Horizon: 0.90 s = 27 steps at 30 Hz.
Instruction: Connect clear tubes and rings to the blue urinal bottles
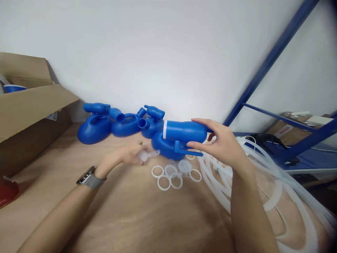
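While the head view shows the right hand [223, 144] clamped, digits widely parted, around the rounded end of a blue, cylindrical plastic piece [185, 131] above the brown wooden tabletop [126, 214], its white-ringed mouth faces left. Blurred, the left hand [129, 153] has its fingertips nearly together on a translucent, strapped plastic cap [144, 155], near flat white plastic rings [164, 189].

The one camera over there rides on the person's head, facing forward and down, close above the hands [225, 140], taking in the tabletop [126, 214] below and the wall [147, 49] beyond.
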{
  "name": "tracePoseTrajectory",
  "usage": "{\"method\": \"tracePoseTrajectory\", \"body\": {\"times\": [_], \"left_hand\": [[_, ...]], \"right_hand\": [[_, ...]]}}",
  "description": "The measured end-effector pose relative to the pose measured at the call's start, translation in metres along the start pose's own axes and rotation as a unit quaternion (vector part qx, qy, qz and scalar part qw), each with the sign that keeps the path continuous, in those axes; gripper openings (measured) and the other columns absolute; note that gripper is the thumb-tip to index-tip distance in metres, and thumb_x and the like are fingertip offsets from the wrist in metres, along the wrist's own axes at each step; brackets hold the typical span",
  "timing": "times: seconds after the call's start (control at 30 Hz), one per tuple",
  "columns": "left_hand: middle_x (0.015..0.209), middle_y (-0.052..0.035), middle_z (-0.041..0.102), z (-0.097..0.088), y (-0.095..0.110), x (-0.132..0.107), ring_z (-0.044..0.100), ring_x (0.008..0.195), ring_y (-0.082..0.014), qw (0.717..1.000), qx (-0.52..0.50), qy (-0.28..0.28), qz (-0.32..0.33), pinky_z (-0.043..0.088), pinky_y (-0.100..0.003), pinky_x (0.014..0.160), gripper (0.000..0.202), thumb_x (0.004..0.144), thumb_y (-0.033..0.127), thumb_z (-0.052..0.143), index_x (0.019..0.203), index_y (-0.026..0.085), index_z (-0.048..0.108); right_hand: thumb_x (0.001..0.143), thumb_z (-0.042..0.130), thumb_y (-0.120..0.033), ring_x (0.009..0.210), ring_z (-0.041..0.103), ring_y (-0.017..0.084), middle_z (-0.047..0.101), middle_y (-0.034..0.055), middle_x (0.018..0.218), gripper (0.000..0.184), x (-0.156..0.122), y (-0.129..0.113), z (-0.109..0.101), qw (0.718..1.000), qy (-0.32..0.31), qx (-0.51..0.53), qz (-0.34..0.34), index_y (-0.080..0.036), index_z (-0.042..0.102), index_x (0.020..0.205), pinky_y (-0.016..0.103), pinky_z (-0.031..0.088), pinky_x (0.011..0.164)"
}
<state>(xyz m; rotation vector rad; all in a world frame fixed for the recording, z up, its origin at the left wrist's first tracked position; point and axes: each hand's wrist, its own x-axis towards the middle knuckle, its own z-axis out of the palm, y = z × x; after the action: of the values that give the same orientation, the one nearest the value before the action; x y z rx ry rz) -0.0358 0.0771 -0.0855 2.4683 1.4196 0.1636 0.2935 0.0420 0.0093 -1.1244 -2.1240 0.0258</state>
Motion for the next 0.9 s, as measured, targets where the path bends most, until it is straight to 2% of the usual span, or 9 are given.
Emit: {"method": "tracePoseTrajectory", "body": {"times": [0.1,0.2,0.27,0.4,0.5,0.6,0.7,0.8,0.9], "left_hand": [[0.100,-0.0071,0.071,-0.021,0.013,-0.006,0.068,0.091,-0.0289,0.969,-0.101,0.224,-0.033,0.054,-0.038,0.076,0.036,0.084,0.048,0.071,0.108,0.022,0.066],[0.101,-0.0048,0.069,-0.029,0.035,-0.008,0.068,0.087,-0.0247,0.867,-0.294,0.398,-0.053,0.059,-0.036,0.072,0.045,0.083,0.055,0.076,0.109,0.021,0.060],[0.106,-0.0054,0.069,-0.028,0.050,-0.010,0.069,0.091,-0.0236,0.806,-0.389,0.445,-0.014,0.062,-0.037,0.075,0.043,0.086,0.051,0.075,0.113,0.021,0.058],[0.136,-0.0115,0.066,-0.018,0.071,-0.017,0.063,0.127,-0.0306,0.785,-0.440,0.415,0.134,0.052,-0.050,0.110,0.038,0.098,0.042,0.062,0.132,0.023,0.061],[0.168,-0.0061,0.040,-0.014,0.078,-0.026,0.033,0.156,-0.0333,0.803,-0.428,0.363,0.203,0.031,-0.056,0.128,0.056,0.101,0.044,0.057,0.155,0.033,0.046],[0.175,-0.0009,0.022,-0.017,0.080,-0.033,0.015,0.162,-0.0332,0.829,-0.385,0.342,0.219,0.019,-0.057,0.132,0.063,0.101,0.045,0.058,0.160,0.036,0.039],[0.164,-0.0071,0.042,-0.021,0.079,-0.035,0.034,0.153,-0.0345,0.827,-0.347,0.380,0.226,0.028,-0.057,0.127,0.047,0.101,0.039,0.060,0.146,0.031,0.053],[0.130,-0.0084,0.063,-0.022,0.075,-0.037,0.060,0.122,-0.0294,0.823,-0.325,0.406,0.228,0.049,-0.048,0.106,0.028,0.099,0.036,0.062,0.126,0.027,0.060],[0.118,-0.0073,0.066,-0.019,0.075,-0.040,0.065,0.100,-0.0260,0.820,-0.342,0.402,0.220,0.054,-0.044,0.091,0.028,0.099,0.041,0.060,0.122,0.026,0.059]], "right_hand": [[0.076,0.080,-0.069,0.081,0.069,0.025,0.076,0.0096,0.113,0.070,0.004,0.000,0.003,0.999,-0.014,0.034,0.024,-0.025,0.071,0.130,0.033,0.053,0.059],[0.081,0.074,-0.069,0.077,0.067,0.022,0.076,0.0070,0.101,0.062,0.008,-0.004,0.010,0.996,-0.036,0.070,0.045,-0.022,0.072,0.122,0.032,0.050,0.061],[0.087,0.063,-0.071,0.071,0.064,0.020,0.074,0.0043,0.088,0.057,0.010,-0.008,0.019,0.991,-0.056,0.111,0.053,-0.020,0.073,0.110,0.031,0.048,0.061],[0.092,0.048,-0.078,0.058,0.051,0.015,0.057,-0.0011,0.062,0.062,0.010,-0.016,0.038,0.982,-0.033,0.169,0.078,-0.020,0.059,0.073,0.028,0.037,0.053],[0.093,0.045,-0.081,0.056,0.054,0.016,0.057,-0.0015,0.059,0.063,0.008,-0.019,0.048,0.962,-0.039,0.245,0.111,-0.022,0.050,0.070,0.028,0.039,0.052],[0.094,0.048,-0.079,0.057,0.061,0.018,0.061,-0.0013,0.062,0.060,0.005,-0.022,0.050,0.936,-0.095,0.317,0.121,-0.023,0.054,0.077,0.028,0.046,0.052],[0.094,0.051,-0.076,0.055,0.061,0.015,0.066,-0.0005,0.073,0.056,0.002,-0.028,0.049,0.922,-0.138,0.343,0.112,-0.021,0.061,0.091,0.027,0.048,0.049],[0.096,0.051,-0.073,0.047,0.052,0.012,0.063,-0.0020,0.072,0.053,-0.002,-0.037,0.049,0.890,-0.184,0.398,0.128,-0.022,0.063,0.104,0.025,0.041,0.041],[0.093,0.052,-0.077,0.039,0.041,0.011,0.051,-0.0050,0.055,0.054,-0.004,-0.043,0.056,0.846,-0.219,0.449,0.185,-0.023,0.062,0.091,0.024,0.030,0.035]]}}
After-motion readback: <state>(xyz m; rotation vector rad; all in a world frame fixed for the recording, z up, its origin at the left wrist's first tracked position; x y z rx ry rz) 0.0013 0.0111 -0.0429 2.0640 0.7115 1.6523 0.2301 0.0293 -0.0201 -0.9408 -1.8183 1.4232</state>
